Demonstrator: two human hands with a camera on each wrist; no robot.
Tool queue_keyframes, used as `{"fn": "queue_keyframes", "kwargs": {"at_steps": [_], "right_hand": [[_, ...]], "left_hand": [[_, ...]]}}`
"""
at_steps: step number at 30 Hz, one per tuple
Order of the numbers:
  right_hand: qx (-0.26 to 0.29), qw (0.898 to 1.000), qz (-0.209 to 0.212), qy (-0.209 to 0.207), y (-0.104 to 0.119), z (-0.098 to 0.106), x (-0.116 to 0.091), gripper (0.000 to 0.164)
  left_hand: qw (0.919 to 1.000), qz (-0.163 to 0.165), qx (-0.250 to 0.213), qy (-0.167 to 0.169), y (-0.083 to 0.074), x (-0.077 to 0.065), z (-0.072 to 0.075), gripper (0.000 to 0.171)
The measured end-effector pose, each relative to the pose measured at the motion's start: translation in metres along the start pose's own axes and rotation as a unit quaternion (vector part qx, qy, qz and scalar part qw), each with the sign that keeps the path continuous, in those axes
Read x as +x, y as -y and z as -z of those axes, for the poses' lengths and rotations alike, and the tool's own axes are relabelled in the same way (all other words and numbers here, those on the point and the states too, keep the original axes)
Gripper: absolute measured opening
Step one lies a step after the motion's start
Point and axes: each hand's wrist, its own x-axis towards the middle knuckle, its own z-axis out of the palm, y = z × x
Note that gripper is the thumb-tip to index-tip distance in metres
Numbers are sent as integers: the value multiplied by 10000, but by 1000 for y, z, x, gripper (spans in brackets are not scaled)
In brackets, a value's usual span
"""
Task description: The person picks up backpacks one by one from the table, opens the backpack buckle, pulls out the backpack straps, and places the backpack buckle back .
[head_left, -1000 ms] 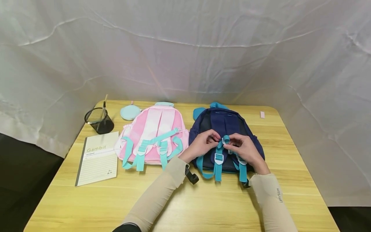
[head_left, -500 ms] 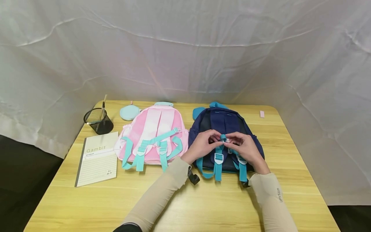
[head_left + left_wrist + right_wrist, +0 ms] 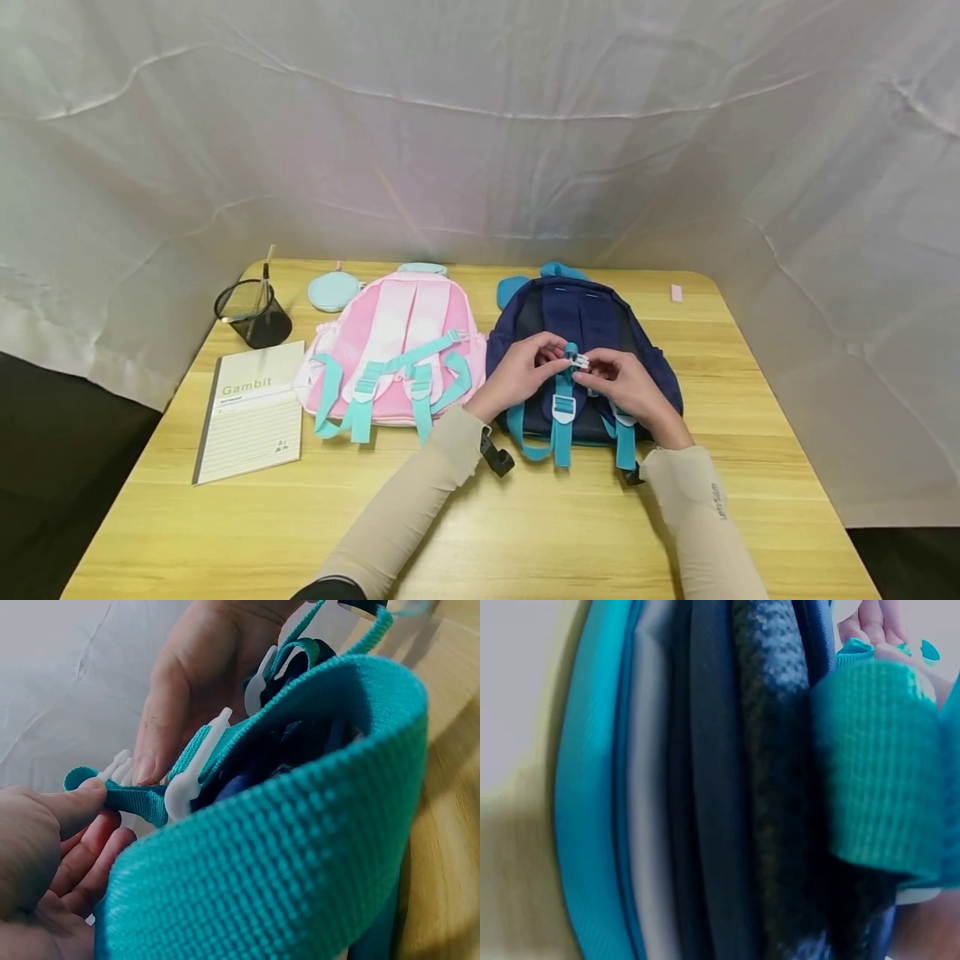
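A navy backpack (image 3: 517, 312) lies with its teal-strapped back side up. Above its middle, my left hand (image 3: 521, 375) pinches a looped teal strap (image 3: 572, 350) between thumb and fingers. A white pronged buckle (image 3: 580, 362) at the strap sticks out towards my right hand (image 3: 633, 383), whose thumb and fingers close round its end. In the left wrist view, the left thumb presses on the teal webbing (image 3: 135, 801), and the white prongs (image 3: 118, 766) show behind it. White strap adjusters (image 3: 564, 408) sit lower on the straps. What lies inside the right fingers is mostly hidden.
A pink backpack (image 3: 390, 333) with mint straps touches the navy one on the left. Farther left are a notebook (image 3: 251, 417), a black mesh pen holder (image 3: 266, 325) and a round mint pouch (image 3: 333, 292). A small pink block (image 3: 677, 293) lies at the back right.
Both hands have shifted slightly left with the strap. The white buckle prongs, mostly covered before, now show between the hands. The backpacks have stayed in place.
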Motion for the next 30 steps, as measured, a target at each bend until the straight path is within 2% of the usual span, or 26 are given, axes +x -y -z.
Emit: {"fn": "queue_keyframes", "kwargs": {"at_steps": [7, 15, 26, 30], "right_hand": [[-70, 10000, 38, -12, 28, 0, -4, 10], [-15, 9999, -124, 38, -2, 1, 4, 16], [136, 9997, -198, -57, -3, 0, 4, 18], [223, 9995, -233, 24, -8, 3, 1, 19]], "left_hand": [[9999, -43, -152, -54, 0, 1, 4, 25], [9993, -105, -326, -159, 0, 2, 10, 24], [9985, -164, -488, -180, -3, -1, 11, 24], [9980, -151, -552, -267, -5, -3, 12, 23]]}}
